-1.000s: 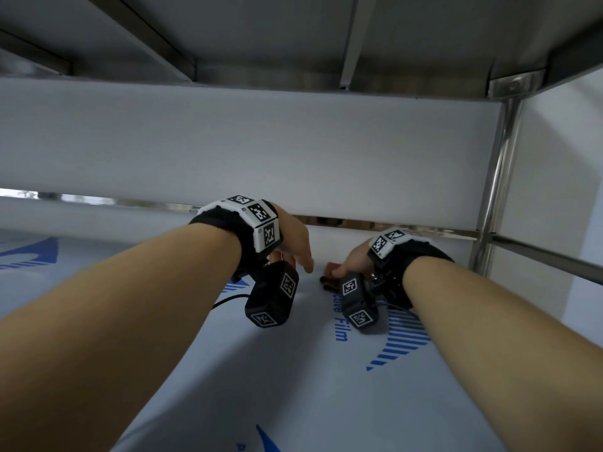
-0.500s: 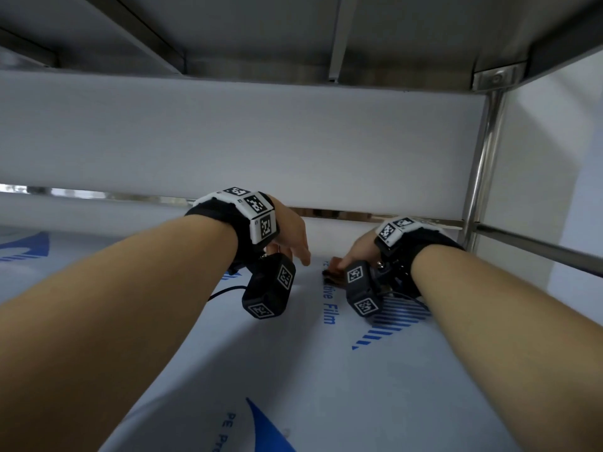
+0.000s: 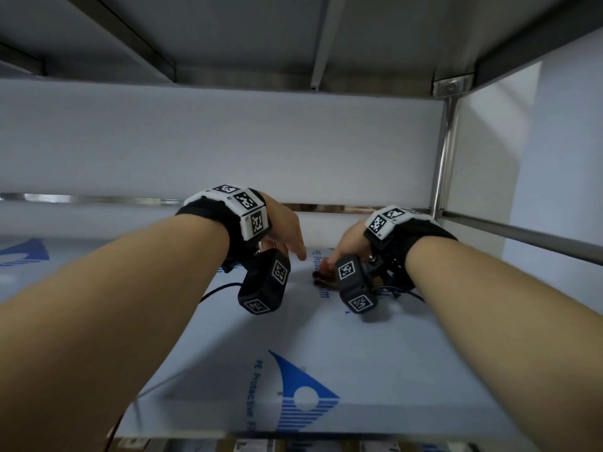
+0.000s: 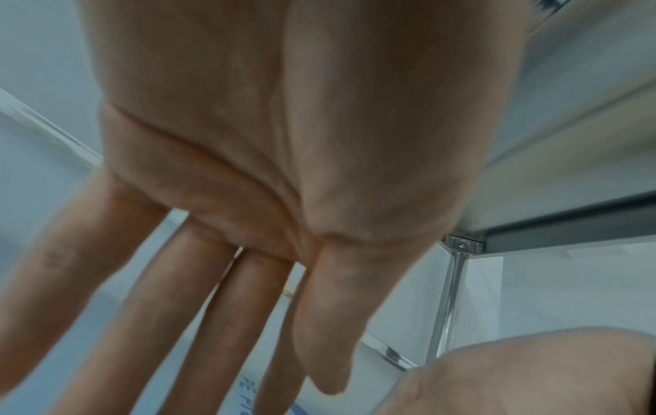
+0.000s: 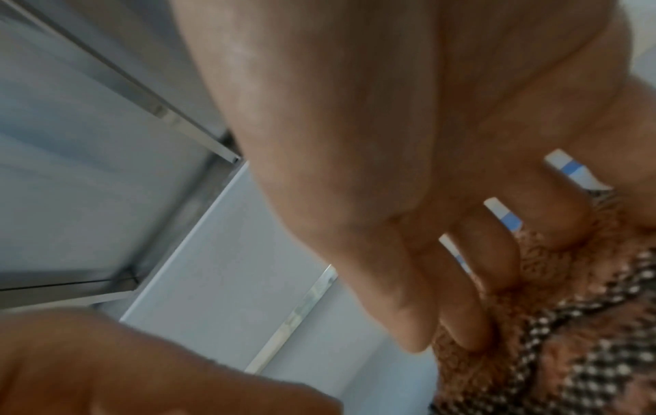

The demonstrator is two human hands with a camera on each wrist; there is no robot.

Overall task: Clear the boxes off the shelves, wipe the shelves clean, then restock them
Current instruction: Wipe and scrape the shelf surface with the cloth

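Our right hand (image 3: 350, 244) presses the cloth (image 5: 554, 323) to the shelf (image 3: 326, 337) with bent fingers; our left hand (image 3: 287, 231) hovers beside, fingers straight, empty. We could miss the back corner or snag the film.

A brown checked cloth (image 5: 554, 331) lies crumpled on the film-covered shelf (image 3: 326, 353).
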